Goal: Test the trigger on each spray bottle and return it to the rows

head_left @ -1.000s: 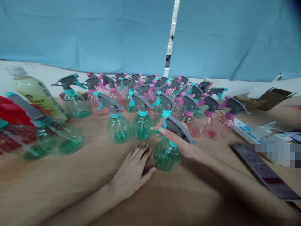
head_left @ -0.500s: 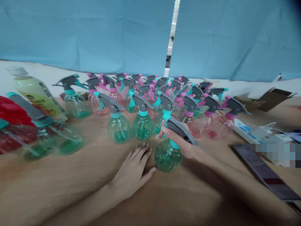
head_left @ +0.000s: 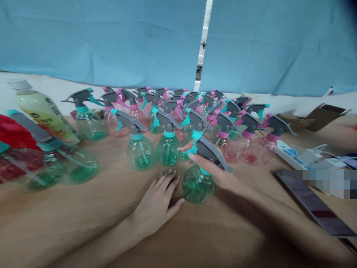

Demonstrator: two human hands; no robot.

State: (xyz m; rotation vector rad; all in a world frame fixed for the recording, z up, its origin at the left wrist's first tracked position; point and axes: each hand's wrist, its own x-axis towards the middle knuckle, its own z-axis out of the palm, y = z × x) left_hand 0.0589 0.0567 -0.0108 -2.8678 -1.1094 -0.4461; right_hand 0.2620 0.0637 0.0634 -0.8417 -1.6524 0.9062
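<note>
Just right of centre, a green spray bottle with a grey and turquoise trigger head stands on the table. My right hand is around its neck under the trigger head, thumb in front and a finger stretched out past the turquoise nozzle. Some of that hand's fingers are hidden behind the head. Palm down on the wood, my left hand lies flat with its fingers a little apart, close to the bottle's left side and holding nothing. Behind both hands stand more spray bottles, green and pink, with a little green or pink colour showing low in them.
On the left are more green spray bottles, a white-capped yellow-green bottle and something red. To the right lie a phone, a white power strip with cables and an opened cardboard box. A blue cloth covers the wall.
My right hand's fingers have loosened and stretched left around the trigger head, which has turned slightly. The bottle's body is almost in the same place. My left hand has not moved.
</note>
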